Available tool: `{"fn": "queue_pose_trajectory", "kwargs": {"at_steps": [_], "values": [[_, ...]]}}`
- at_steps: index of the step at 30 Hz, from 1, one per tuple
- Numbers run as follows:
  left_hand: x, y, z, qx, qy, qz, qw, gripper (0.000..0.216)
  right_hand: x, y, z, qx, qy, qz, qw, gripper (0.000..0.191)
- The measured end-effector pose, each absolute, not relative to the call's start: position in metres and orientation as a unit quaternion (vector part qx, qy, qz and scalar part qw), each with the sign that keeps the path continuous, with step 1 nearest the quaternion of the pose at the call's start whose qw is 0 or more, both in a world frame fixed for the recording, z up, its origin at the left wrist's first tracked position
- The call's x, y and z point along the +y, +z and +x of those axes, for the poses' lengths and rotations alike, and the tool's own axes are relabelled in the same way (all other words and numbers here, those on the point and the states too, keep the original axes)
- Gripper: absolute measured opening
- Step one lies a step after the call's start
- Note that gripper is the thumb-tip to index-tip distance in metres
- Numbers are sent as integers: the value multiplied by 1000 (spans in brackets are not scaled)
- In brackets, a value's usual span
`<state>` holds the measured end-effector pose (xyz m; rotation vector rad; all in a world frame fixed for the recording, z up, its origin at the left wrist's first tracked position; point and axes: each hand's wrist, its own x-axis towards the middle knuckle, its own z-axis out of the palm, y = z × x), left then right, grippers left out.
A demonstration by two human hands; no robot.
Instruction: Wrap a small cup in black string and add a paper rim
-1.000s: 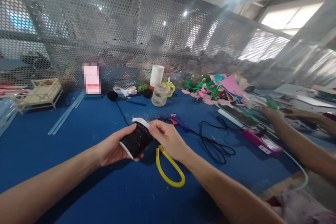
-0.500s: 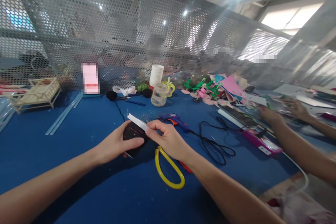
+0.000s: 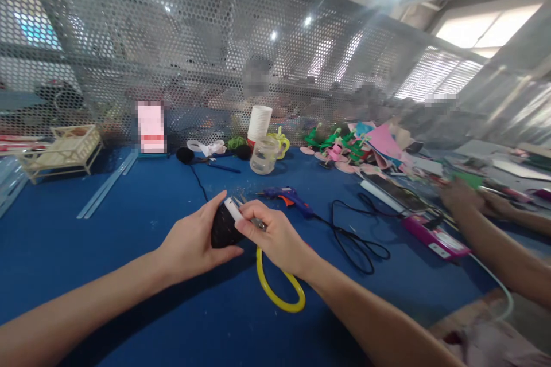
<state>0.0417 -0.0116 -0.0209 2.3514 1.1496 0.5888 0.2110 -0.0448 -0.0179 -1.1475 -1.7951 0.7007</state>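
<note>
My left hand (image 3: 194, 241) is wrapped round a small black cup (image 3: 221, 228), held low over the blue table (image 3: 129, 229). My right hand (image 3: 275, 235) pinches a narrow white strip (image 3: 233, 208) that lies across the top of the cup. Under my right hand lies a pair of scissors with a yellow handle loop (image 3: 275, 292). A blue glue gun (image 3: 287, 195) rests just beyond my hands, its black cord (image 3: 357, 241) trailing to the right.
A perforated metal screen (image 3: 215, 69) bounds the table's far edge. Along it stand stacked white cups (image 3: 259, 122), a clear jar (image 3: 263, 156), a miniature wooden bed (image 3: 64, 152) and colourful paper scraps (image 3: 365, 146). Another person's hands (image 3: 469, 198) work at the right by a pink box (image 3: 434, 235).
The black cup has turned in my left hand, its white rim now hidden. My right hand has brought the white strip down closer onto the cup. The other person's hands have shifted.
</note>
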Motion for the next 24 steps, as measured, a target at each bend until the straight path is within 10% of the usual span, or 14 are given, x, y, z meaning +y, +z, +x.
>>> {"fn": "queue_pose_trajectory", "kwargs": {"at_steps": [24], "values": [[13,8,27,307,219,774,508,32,-42,-25,210,-805,160,-358,445,13]]}}
